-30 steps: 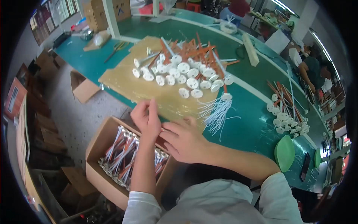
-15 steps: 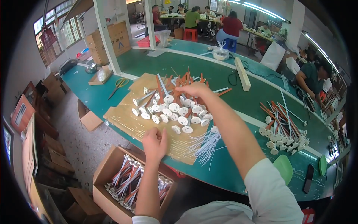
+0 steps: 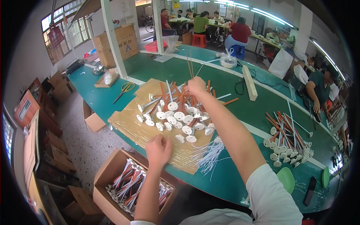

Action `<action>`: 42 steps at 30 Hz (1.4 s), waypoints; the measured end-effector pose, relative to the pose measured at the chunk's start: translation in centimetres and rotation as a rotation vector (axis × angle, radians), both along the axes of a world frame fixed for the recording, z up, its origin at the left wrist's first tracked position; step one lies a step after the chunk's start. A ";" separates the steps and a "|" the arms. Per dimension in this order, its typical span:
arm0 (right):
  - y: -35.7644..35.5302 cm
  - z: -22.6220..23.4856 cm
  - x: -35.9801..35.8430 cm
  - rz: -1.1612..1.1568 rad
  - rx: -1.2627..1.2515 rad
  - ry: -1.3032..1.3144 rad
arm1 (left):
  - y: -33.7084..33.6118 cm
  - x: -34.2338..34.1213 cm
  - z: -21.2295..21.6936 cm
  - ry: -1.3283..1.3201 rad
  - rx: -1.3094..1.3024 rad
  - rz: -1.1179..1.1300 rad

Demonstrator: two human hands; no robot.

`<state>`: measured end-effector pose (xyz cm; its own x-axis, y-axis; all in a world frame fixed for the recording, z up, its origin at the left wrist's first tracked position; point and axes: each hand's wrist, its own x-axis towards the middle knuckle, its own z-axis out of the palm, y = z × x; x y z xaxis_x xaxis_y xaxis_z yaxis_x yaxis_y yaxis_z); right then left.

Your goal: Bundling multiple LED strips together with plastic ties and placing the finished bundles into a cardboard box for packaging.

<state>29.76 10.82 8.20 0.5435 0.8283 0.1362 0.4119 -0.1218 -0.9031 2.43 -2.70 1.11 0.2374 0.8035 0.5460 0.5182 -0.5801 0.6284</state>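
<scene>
Right fingers: bunched narrow at the far side of the pile; the right hand (image 3: 195, 85) grips a few thin strips (image 3: 191, 66) that stand up out of it.
Left fingers: curled, thumb raised; whether the left hand (image 3: 158, 150) holds anything cannot be told. It is at the near edge of the sheet; contact unclear.
Pile: white discs (image 3: 179, 116) with brown and grey strips, discs mostly toward the person, directly below and in front of the right hand.
Sheet: brown cardboard (image 3: 127, 122), under the pile.
Strings: white bundle (image 3: 210, 157), at the sheet's right edge.
Box: open carton (image 3: 105, 202), below the table's near edge, holding more strips and discs.
Table: green top (image 3: 150, 71).
Scissors: yellow-handled pair (image 3: 127, 87), left of the sheet.
Bar: pale wood (image 3: 249, 83), beyond the pile to the right.
Second pile: similar discs and strips (image 3: 283, 150), at right.
Dish: green (image 3: 286, 180), near the second pile.
</scene>
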 end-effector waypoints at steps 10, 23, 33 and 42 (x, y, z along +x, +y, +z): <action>2.5 1.4 -6.8 0.002 -0.297 -0.405 | -0.5 0.0 0.2 0.068 -0.010 0.004; 2.5 1.3 -5.4 0.047 -0.173 -0.167 | -0.5 -0.1 0.4 0.063 -0.010 0.001; -6.6 5.3 -6.3 0.047 0.372 -0.472 | -0.5 -0.5 -0.3 0.031 0.004 0.008; -11.2 7.4 -3.6 0.074 0.441 -0.134 | -0.5 -0.4 -0.7 0.024 -0.009 0.010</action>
